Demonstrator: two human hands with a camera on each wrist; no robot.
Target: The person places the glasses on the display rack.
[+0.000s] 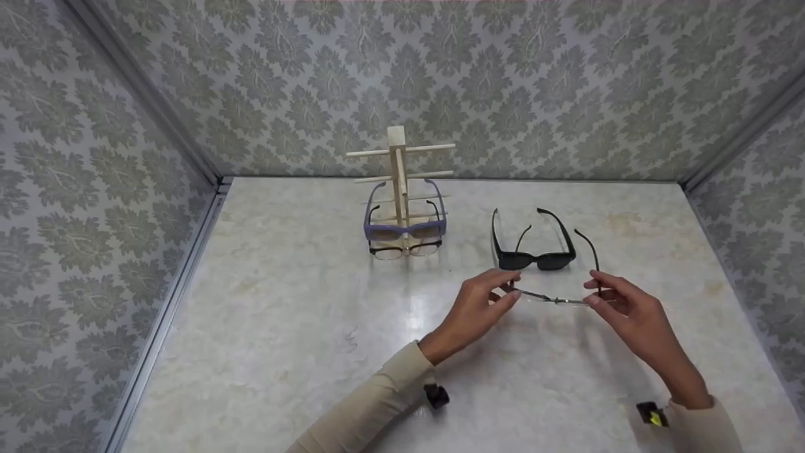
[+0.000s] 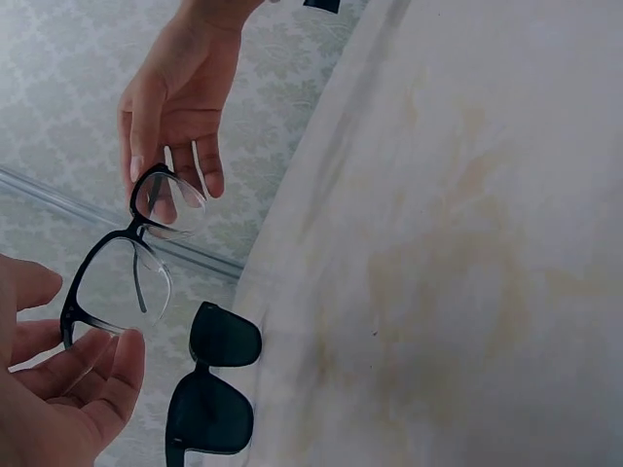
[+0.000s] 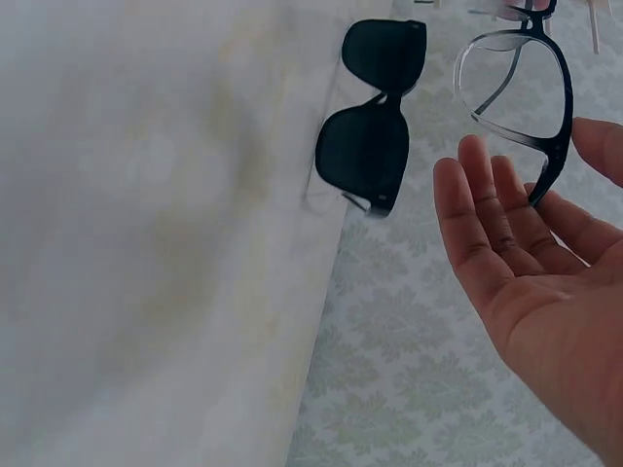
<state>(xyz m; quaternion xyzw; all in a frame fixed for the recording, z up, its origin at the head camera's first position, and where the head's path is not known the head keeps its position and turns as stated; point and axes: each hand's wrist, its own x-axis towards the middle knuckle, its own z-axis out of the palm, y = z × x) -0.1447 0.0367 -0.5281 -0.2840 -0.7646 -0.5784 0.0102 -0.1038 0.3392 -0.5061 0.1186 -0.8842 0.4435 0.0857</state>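
Note:
Both hands hold one pair of eyeglasses above the near right part of the table. Its frame is dark along the top and clear at the bottom of the rims, and its temples point away from the person. My left hand pinches the left end of the frame near the hinge. At the other end, the thumb and fingers of my right hand grip the hinge corner. Just beyond the hands lie black sunglasses with their temples unfolded toward the back; the held glasses' left temple overlaps them in the head view.
Left of the sunglasses stands a wooden display rack with several crosswise pegs. Purple sunglasses hang low on it, above dark-rimmed eyeglasses. Patterned panels close off the back and sides of the marbled table.

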